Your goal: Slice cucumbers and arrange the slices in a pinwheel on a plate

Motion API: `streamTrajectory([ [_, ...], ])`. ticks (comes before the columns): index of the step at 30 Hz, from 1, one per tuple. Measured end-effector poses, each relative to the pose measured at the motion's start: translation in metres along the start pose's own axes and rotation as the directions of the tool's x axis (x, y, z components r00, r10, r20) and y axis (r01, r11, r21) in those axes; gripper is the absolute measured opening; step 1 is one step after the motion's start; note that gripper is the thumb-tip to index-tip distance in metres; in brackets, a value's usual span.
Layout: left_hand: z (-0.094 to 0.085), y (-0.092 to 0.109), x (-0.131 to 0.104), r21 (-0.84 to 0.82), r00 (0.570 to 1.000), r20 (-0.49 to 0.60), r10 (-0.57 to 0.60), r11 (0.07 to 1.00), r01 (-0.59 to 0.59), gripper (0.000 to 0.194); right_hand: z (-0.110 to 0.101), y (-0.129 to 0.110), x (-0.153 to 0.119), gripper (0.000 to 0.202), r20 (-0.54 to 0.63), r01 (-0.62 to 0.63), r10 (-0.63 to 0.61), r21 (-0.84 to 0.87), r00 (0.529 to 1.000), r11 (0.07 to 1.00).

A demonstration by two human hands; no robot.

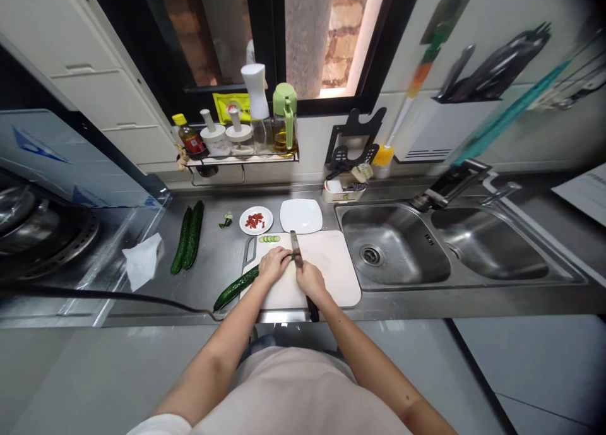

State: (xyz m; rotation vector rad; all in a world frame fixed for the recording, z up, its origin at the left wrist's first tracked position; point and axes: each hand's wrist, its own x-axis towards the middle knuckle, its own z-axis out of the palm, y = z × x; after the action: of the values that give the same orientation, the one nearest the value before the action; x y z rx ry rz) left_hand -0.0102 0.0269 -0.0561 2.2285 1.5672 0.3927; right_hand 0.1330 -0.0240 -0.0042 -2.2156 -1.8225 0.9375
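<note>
A dark green cucumber [235, 288] lies slantwise over the left edge of the white cutting board [338, 264]. My left hand [273, 264] is closed over its upper end, with the fingertips close to the blade. In my right hand [311, 280] is a kitchen knife [293, 238]; its blade points away from me and its black handle shows below my palm. The blade stands at the cucumber's end; whether it is cutting in is too small to tell. Several thin cucumber slices [269, 238] lie in a row at the board's top left.
Two whole cucumbers [188, 238] lie on the steel counter at left, beside a crumpled white tissue [142, 261]. Behind the board are cucumber scraps [226, 220], a plate of red pieces [255, 221] and a white square plate [301, 216]. A double sink [402, 278] adjoins at right.
</note>
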Motion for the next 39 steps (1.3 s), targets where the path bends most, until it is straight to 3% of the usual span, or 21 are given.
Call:
streamTrajectory([
  [22,-0.001,0.0,0.001,0.005,1.0,0.019,-0.006,1.0,0.006,0.029,-0.003,-0.003,-0.001,0.04,0.016,-0.009,0.009,-0.01,1.0,1.0],
  [39,-0.002,0.001,0.001,0.001,1.0,0.015,-0.006,1.0,0.006,0.028,0.0,0.001,-0.024,0.03,0.111,-0.04,0.05,-0.084,0.993,0.996],
])
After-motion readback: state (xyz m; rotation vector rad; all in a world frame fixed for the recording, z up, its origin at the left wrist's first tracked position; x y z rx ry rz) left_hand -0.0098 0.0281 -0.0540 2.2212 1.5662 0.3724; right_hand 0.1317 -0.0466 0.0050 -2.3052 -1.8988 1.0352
